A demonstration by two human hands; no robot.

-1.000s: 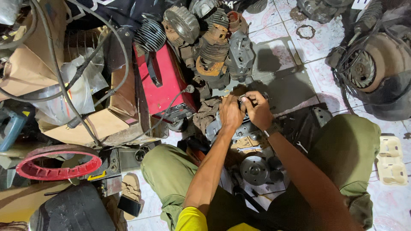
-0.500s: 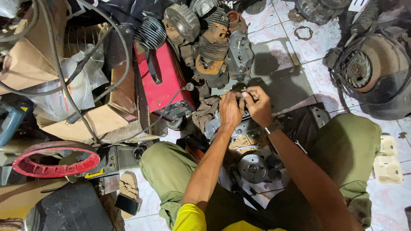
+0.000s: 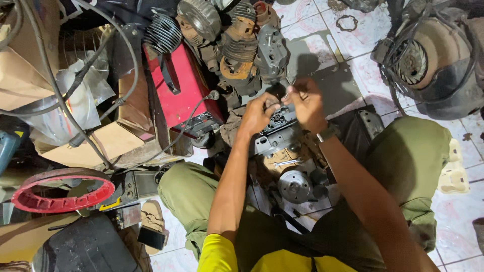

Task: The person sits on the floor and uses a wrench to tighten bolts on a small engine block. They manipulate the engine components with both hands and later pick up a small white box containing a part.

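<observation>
I squat over a grey metal engine part (image 3: 276,132) on the tiled floor between my knees. My left hand (image 3: 257,114) rests on its upper left side with fingers curled against it. My right hand (image 3: 305,103), with a watch at the wrist, pinches a thin metal tool (image 3: 288,92) just above the part's top edge. A round grey flywheel-like disc (image 3: 295,186) and a small wrench (image 3: 287,163) lie just below the part, near my legs.
A red machine box (image 3: 182,95) with a cable stands left of my hands. Finned engine cylinders (image 3: 237,45) lie behind it. A round engine housing (image 3: 428,60) sits at the right, a red ring (image 3: 60,190) and cardboard boxes (image 3: 101,141) at the left.
Both hands stay together on the top of the engine part with only small finger movements. The view has shifted slightly.
</observation>
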